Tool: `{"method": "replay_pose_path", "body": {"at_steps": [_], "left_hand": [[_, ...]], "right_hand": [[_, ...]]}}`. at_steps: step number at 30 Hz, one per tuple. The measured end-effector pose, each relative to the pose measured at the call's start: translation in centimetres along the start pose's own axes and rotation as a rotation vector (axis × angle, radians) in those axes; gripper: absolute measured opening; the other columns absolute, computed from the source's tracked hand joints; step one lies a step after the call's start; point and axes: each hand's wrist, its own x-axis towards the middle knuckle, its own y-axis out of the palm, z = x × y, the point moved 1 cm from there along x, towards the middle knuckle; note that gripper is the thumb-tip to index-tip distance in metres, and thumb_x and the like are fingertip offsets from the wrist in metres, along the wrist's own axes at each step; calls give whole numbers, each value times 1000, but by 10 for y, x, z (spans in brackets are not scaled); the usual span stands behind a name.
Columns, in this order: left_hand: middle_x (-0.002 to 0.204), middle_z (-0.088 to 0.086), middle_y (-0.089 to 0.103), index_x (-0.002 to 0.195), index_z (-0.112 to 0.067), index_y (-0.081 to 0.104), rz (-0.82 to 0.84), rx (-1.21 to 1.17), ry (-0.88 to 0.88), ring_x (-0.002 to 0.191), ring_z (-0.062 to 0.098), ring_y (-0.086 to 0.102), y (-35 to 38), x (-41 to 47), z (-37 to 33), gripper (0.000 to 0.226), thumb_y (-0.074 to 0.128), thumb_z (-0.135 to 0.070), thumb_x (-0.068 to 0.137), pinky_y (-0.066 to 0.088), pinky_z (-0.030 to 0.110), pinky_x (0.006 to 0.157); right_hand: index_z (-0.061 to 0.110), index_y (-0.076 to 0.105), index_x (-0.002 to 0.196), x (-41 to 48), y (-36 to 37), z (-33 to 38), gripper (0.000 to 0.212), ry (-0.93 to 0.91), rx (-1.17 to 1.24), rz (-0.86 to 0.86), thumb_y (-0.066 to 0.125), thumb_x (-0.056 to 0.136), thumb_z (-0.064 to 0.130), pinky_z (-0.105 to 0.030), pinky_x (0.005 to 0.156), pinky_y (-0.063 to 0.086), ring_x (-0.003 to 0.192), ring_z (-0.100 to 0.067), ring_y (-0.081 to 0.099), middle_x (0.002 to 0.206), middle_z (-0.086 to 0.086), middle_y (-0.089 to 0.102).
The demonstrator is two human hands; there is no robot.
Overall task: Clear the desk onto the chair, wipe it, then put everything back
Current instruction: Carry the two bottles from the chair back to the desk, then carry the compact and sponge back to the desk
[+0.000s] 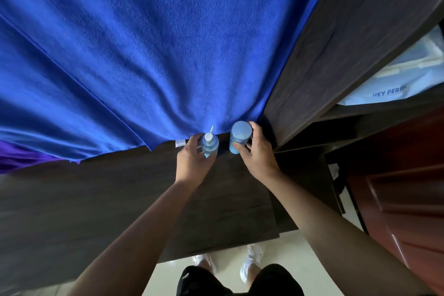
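My left hand (192, 160) grips a clear blue pump bottle (209, 145) with a white pump head, standing on the dark wooden desk (108, 199) near its back edge. Beside it on the right, my right hand (258, 154) grips a pale blue capped bottle (239, 136) that also stands at the back of the desk. Both bottles are upright, a small gap between them, just below the hem of a hanging blue towel (156, 50).
The blue towel fills the upper view and hides what lies behind it; a purple cloth (21, 156) shows at its lower left. A dark cabinet side (336, 43) rises at right, with a white bag (396, 84) on a shelf. A red-brown door (403, 187) stands at far right.
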Motion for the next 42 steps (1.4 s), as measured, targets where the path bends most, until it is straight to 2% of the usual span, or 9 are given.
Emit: {"method": "replay_pose_path", "body": {"at_steps": [3,5,9,12,17,22,28,33,42], "left_hand": [[100,-18,69,100,-50,51,-34,-13,19,83,-11,66,3,1,-3,41,79,-29,77,42,0,73],[105,-13,70,106,-42,54,-36,-10,19,84,-8,66,5,3,-6,38,78,-30,78,41,-1,73],[134,0,60,138,-22,49,35,103,2,119,19,60,0,1,-13,62,74,-26,82,45,32,103],[158,2,35,153,-18,30,25,275,89,143,23,34,-19,-13,-21,82,72,-32,85,31,37,114],[166,10,9,156,-18,23,-152,585,449,152,33,9,-61,-42,-28,74,51,-50,96,20,54,117],[165,14,11,155,-16,28,-142,685,669,152,36,8,-72,-51,-34,72,45,-52,94,15,63,116],[165,14,11,155,-15,29,154,640,856,152,36,8,-12,-89,-48,74,36,-55,94,17,63,117],[166,11,9,156,-17,26,370,521,1143,153,32,4,52,-171,-108,70,30,-57,98,12,62,117],[165,13,8,157,-19,22,539,337,1674,152,35,6,148,-448,-197,72,39,-53,96,13,65,116]], "right_hand": [[7,40,144,1,-1,0,63,-8,-19,14,72,91,16,-46,106,48,128,-25,54,140,-10,54],[6,41,143,1,-2,1,63,-14,-40,13,73,90,17,-43,105,49,126,-24,55,139,-10,55],[6,36,148,-1,-6,6,74,12,-144,27,76,87,21,-27,106,35,133,-27,48,147,-12,48],[7,22,155,-10,-13,14,84,59,-178,59,72,90,25,-31,116,27,146,-26,33,159,-13,32],[9,25,156,-38,-24,36,65,-133,-310,-62,52,103,32,-46,115,37,147,-31,32,161,-16,29],[16,32,155,-85,-28,32,59,-239,-480,-200,44,104,45,-38,116,36,150,-24,26,166,-8,18],[24,23,159,-219,-45,-22,70,135,-732,-478,35,101,62,-52,123,16,155,-31,1,168,-11,2],[26,25,158,-355,-111,-40,68,460,-849,-749,34,101,61,-56,123,11,155,-34,0,168,-11,1],[21,21,160,-647,-190,-44,74,849,-842,-1239,36,100,62,-60,122,12,155,-35,-2,168,-13,1]]}}
